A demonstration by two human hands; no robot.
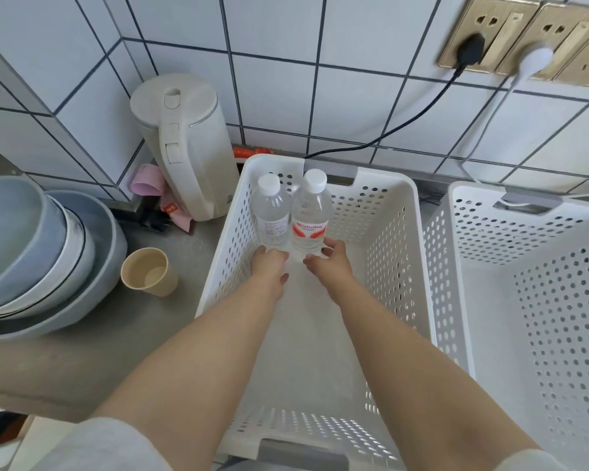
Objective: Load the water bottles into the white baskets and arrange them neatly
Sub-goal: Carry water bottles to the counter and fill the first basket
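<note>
Two clear water bottles with white caps stand upright side by side at the far end of a white perforated basket (405, 212). The left bottle (272, 212) has a plain label; the right bottle (310, 215) has a red and white label. My left hand (269, 266) grips the base of the left bottle. My right hand (330, 261) grips the base of the right bottle. Both forearms reach down into the basket.
A second white perforated basket (463, 283) stands right of the first. A white electric kettle (184, 147), a paper cup (148, 271) and stacked grey bowls (38, 260) sit on the counter at left. Two cords run from wall sockets (524, 39) down behind the baskets.
</note>
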